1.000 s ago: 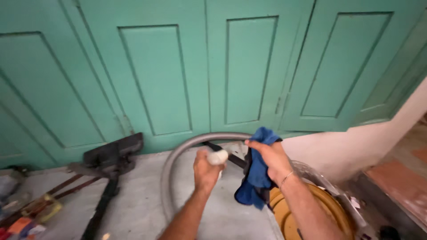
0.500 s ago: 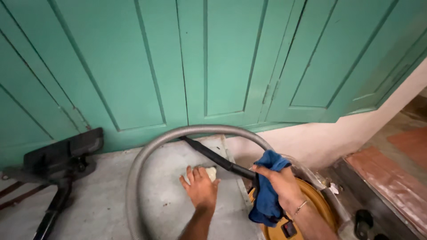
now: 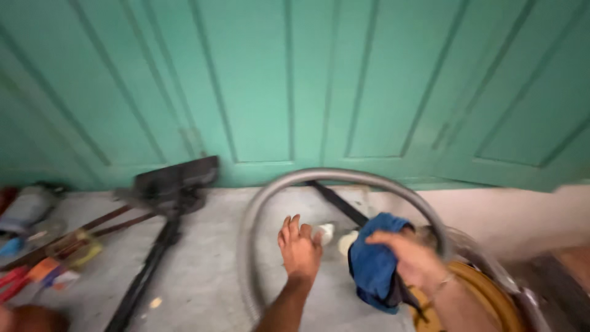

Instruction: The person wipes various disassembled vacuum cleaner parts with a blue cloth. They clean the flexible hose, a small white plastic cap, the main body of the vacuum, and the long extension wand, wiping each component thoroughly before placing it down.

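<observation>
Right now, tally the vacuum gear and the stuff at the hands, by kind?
Grey vacuum hose: 1
Black floor nozzle: 1
Yellow vacuum canister: 1
Blue cloth: 1
Small white objects: 2
Hands: left, right: 2
Total: 8

**Bg items around the floor**

Teal panelled doors fill the upper frame. Black vacuum floor head w/ its wand sits left of centre on grey concrete floor. Blurred tools & colourful bits at lower left. Pale wall at right.
</observation>
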